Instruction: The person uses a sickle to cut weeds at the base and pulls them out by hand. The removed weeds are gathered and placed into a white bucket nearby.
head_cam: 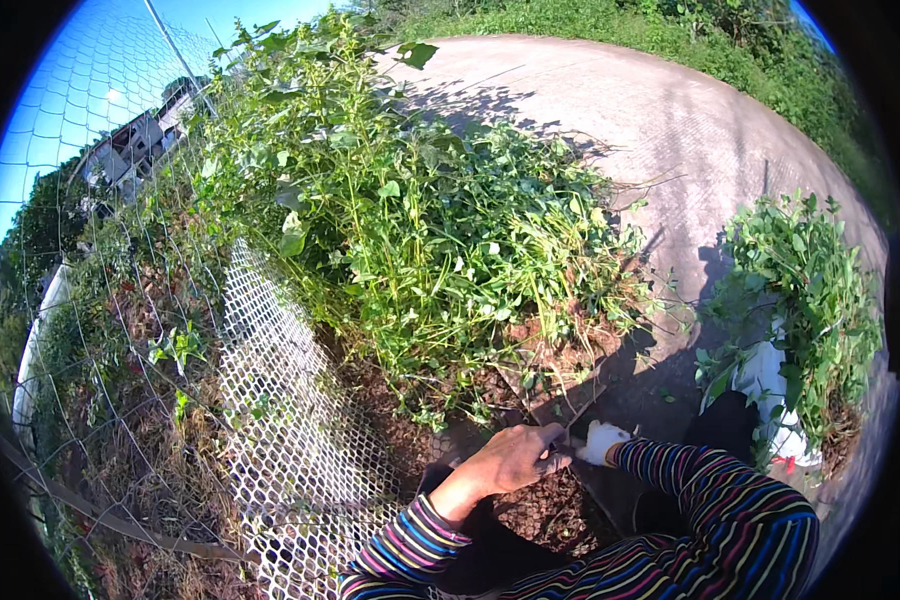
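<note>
My left hand is bare, with its fingers curled towards my right hand, which wears a white glove. The two hands meet, or nearly meet, low in front of me over brown soil. A thin stem or stick runs up from beside the fingertips. Whether either hand grips it, or anything else, is hidden by the fingers. Just beyond the hands grows a dense bed of leafy green plants. Pale stems with soil at their base lie at its near right edge.
White plastic mesh stands along the left of the bed, with a wire fence beyond it. A concrete path curves behind and to the right. On the right, a heap of cut or pulled greens lies over a white sack.
</note>
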Demonstrator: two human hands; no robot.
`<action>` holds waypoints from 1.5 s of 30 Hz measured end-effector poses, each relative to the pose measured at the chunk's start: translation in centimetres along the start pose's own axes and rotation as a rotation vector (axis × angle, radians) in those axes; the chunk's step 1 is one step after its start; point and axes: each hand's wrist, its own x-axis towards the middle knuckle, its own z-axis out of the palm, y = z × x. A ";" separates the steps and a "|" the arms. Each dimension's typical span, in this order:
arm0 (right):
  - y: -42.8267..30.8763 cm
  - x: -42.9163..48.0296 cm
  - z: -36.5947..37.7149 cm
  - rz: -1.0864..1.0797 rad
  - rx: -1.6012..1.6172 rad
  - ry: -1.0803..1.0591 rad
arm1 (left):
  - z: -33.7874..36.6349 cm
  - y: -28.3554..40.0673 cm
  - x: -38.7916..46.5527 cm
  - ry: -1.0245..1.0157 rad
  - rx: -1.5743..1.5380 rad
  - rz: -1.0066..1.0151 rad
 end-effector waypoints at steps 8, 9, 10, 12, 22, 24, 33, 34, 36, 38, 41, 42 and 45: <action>9.2 5.5 5.9 0.134 -0.167 -0.139 | 0.3 0.6 1.4 -0.029 0.068 -0.015; 8.5 5.0 6.2 0.116 -0.190 -0.181 | 0.6 0.1 1.0 -0.018 0.079 -0.042; 7.7 3.8 6.4 0.147 -0.188 -0.160 | 1.1 -0.6 0.4 -0.002 0.084 -0.068; 7.0 1.7 5.6 0.162 -0.169 -0.176 | 1.4 -1.0 -0.2 0.001 0.111 -0.116; 6.8 0.5 3.2 0.124 -0.067 -0.229 | 1.4 -0.8 0.3 -0.039 0.126 -0.166; 6.7 -0.3 2.5 0.086 -0.046 -0.155 | 1.5 -0.8 0.6 -0.019 0.160 -0.099; 8.0 0.9 4.4 0.087 0.024 -0.050 | 1.7 -0.7 -0.2 0.064 0.149 -0.073; 8.0 0.7 4.5 0.087 0.005 -0.045 | 1.1 0.3 -0.4 0.064 0.125 -0.068; 7.8 0.1 4.3 0.067 -0.014 -0.024 | 1.1 0.4 -0.5 0.087 0.099 -0.043; 6.8 -0.7 3.8 0.010 -0.007 0.002 | 1.8 -1.2 -1.0 0.134 0.105 -0.019; 6.6 -1.1 3.2 0.029 -0.012 -0.038 | 1.3 -0.7 -0.8 0.074 0.054 -0.057; 6.6 -0.9 3.2 0.030 -0.009 -0.038 | 1.4 -0.7 -0.8 0.082 0.067 -0.054; 6.9 -0.3 3.6 0.049 -0.011 -0.043 | 1.7 -1.3 -0.4 0.084 0.088 -0.059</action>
